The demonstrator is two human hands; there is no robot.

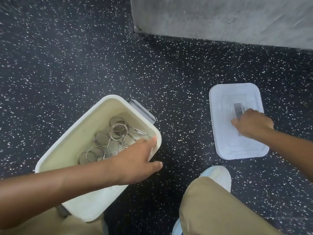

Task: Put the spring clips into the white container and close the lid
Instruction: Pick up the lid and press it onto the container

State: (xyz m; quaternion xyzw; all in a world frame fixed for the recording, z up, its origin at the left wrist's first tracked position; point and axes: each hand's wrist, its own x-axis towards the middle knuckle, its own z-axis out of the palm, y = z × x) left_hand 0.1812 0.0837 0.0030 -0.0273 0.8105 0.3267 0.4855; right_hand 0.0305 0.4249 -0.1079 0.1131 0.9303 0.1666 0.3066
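Left hand (135,160) over clips (108,138); lid (225,146) under right hand (252,122).

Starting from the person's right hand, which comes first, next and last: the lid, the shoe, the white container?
1. Lid: under the right hand, whose fingers are on its handle.
2. Shoe: below the lid, towards the person.
3. Container: far left, by the left hand.

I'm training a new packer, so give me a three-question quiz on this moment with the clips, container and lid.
1. True or false: the lid is on the white container.
2. Which hand grips the lid's handle? A left, B right.
3. Where are the spring clips?

Key: 1 false, it lies apart on the floor. 2 B, the right hand; the left hand rests on the container's rim. 3 Inside the container.
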